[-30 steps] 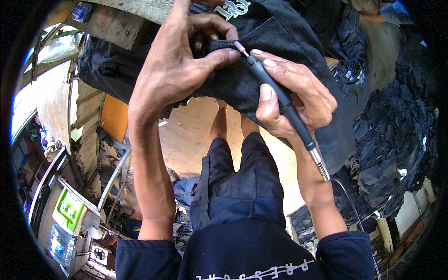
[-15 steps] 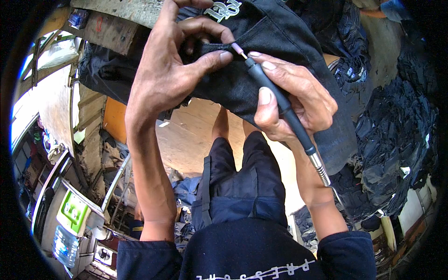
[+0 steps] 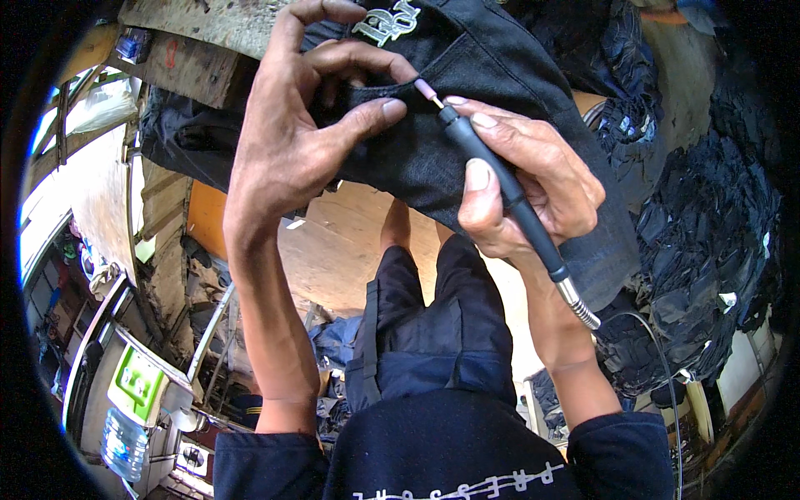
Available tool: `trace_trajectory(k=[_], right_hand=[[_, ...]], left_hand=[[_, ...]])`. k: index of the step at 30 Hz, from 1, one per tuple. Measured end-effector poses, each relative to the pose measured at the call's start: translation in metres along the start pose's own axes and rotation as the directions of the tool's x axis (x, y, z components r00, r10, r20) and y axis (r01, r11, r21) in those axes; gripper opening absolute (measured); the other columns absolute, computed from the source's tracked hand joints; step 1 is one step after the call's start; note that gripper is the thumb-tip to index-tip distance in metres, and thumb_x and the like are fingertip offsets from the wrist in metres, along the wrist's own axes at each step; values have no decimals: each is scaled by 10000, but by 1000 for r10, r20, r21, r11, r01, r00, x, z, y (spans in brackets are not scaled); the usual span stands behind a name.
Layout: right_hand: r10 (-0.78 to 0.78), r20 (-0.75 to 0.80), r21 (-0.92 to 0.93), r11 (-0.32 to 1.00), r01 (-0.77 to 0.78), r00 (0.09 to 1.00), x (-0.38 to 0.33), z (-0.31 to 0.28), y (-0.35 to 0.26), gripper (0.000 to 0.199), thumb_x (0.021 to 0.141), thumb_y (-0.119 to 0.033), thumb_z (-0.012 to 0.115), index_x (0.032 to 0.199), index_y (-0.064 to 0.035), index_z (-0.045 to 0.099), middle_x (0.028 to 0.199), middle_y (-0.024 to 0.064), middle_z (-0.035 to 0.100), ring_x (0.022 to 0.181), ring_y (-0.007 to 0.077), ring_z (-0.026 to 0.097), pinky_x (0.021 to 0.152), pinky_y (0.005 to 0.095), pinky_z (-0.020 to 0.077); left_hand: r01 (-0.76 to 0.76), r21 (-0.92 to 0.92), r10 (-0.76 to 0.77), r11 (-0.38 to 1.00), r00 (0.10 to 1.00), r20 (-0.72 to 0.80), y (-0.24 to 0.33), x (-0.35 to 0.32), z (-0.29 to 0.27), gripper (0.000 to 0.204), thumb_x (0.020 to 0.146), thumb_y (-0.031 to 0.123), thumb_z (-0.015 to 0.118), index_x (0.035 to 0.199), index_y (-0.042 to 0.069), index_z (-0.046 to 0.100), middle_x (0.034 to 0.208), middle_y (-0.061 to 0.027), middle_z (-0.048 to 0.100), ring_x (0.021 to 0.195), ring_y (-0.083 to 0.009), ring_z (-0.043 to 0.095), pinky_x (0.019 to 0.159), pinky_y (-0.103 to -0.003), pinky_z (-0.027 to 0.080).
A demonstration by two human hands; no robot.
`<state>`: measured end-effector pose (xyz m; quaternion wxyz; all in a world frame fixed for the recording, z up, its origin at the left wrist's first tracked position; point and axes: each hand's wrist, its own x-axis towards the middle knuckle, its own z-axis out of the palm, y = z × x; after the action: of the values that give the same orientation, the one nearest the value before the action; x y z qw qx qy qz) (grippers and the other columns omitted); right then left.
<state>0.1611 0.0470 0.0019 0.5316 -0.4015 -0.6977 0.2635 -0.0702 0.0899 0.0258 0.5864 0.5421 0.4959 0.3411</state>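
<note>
A black denim garment (image 3: 417, 158) with a silver lettering emblem (image 3: 387, 22) lies across the work surface in front of me. My left hand (image 3: 304, 125) holds it at a folded edge that looks like a pocket opening; the thumb is on the cloth below, the index fingertip at the edge, the other fingers partly hidden behind. My right hand (image 3: 537, 179) is closed pen-like round a black rotary grinder handpiece (image 3: 508, 183). Its small pink grinding stone (image 3: 425, 87) meets the edge beside my left index fingertip. A metal spring sleeve and a thin cable trail from its back end.
Dark cloth (image 3: 700, 225) is heaped at the right. A worn wooden board (image 3: 192, 67) lies at the upper left. On the left are a green tray (image 3: 136, 383) and a clear plastic bottle (image 3: 125, 442). My legs stand over a light wooden floor (image 3: 333, 250).
My left thumb and index finger have spread slightly apart. The stone stays at the cloth edge. The cable now curves out to the right behind the handpiece.
</note>
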Motion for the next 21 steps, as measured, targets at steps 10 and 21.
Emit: trace_trajectory(k=[10, 21], right_hand=[[19, -9, -7, 1000, -19, 1000, 1, -3, -1, 253, 896, 26, 692, 1133, 113, 711, 1055, 311, 779, 1022, 370, 815, 924, 420, 674], [102, -28, -3, 995, -102, 994, -1, -4, -3, 282, 895, 21, 700, 1164, 103, 712, 1090, 294, 783, 1037, 335, 810, 927, 382, 664]], left_hand=[[-12, 3, 12, 1000, 1000, -8, 4, -1, 2, 803, 884, -53, 861, 1501, 12, 351, 1178, -165, 791, 1101, -208, 732, 1028, -346, 553], [-42, 81, 39, 996, 999, 31, -1, -1, -3, 826, 873, -23, 881, 1498, 35, 343, 1246, -170, 795, 1182, -212, 702, 1073, -348, 502]])
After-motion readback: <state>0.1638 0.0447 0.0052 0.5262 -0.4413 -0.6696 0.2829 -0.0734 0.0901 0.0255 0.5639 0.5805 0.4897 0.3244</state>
